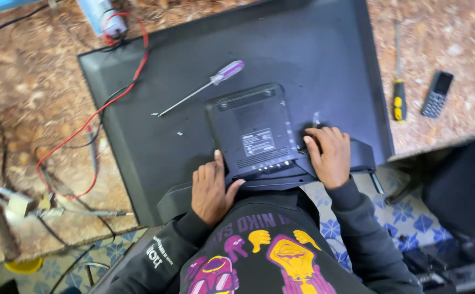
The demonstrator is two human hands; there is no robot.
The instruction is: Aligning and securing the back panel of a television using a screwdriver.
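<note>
1. Near the bottom centre, the left hand [211, 188] lies flat on the lower left corner of the raised back cover [254, 133], fingers together, gripping nothing.
2. Right of centre, the right hand [329, 155] rests at the cover's lower right edge, fingers curled down; whether they clamp anything I cannot tell.
3. The cover sits mid-frame on the back of a dark television [194, 81] lying face down on the worktop [455, 32].
4. Farther up, a purple-handled screwdriver [205, 86] lies on the television.
5. At the right, a yellow-handled screwdriver [398, 92] and a phone [437, 93] lie on the worktop.
6. At the upper left, a red wire [99, 111] crosses the television's corner.
</note>
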